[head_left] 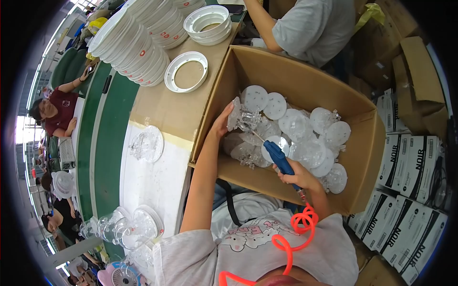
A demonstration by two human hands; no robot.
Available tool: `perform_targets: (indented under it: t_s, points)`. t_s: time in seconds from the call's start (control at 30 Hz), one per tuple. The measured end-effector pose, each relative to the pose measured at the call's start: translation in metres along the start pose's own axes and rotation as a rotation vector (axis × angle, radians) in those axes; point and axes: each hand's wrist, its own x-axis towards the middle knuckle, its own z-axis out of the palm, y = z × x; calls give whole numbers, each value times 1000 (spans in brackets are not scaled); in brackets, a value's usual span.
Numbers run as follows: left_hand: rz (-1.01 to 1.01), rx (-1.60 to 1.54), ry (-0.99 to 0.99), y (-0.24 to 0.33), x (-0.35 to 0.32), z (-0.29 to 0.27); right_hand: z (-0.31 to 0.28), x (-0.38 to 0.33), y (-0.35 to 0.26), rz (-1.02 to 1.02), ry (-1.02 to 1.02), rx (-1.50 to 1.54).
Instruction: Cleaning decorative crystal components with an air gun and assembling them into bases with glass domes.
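Observation:
My left hand (223, 122) is closed on a clear plastic part (242, 117) with a round disc base, holding it tilted at the left inside of a cardboard box (360, 159). Closed around a blue air blow gun (278, 158), my right hand (299, 175) is over the box's near side. The gun's thin metal nozzle points up and left, close to the held part; whether they touch I cannot tell. A red coiled hose (289, 248) runs from its rear end across my chest. Beneath both hands lie several similar clear parts (305, 152) in a loose heap.
On the table at left, another clear disc part (147, 144) lies alone, with more clear parts (129, 229) nearer. White plastic rings (186, 72) and tall stacks of white round pieces (131, 47) stand farther back. Printed cartons (405, 162) line the right. A co-worker (310, 31) sits beyond the box.

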Motion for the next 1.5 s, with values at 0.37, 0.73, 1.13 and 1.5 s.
perform_targets:
  t_s: [0.37, 0.73, 1.13, 1.5]
  points:
    - [-79, -30, 119, 5, -1, 7, 9, 9, 10, -83, 108, -391]
    - [-81, 0, 113, 6, -2, 9, 3, 14, 20, -60, 130, -226]
    - [-74, -25, 81, 4, 4, -1, 6, 13, 12, -15, 98, -134]
    - [-69, -29, 59, 3, 0, -4, 0, 9, 9, -23, 202, -122]
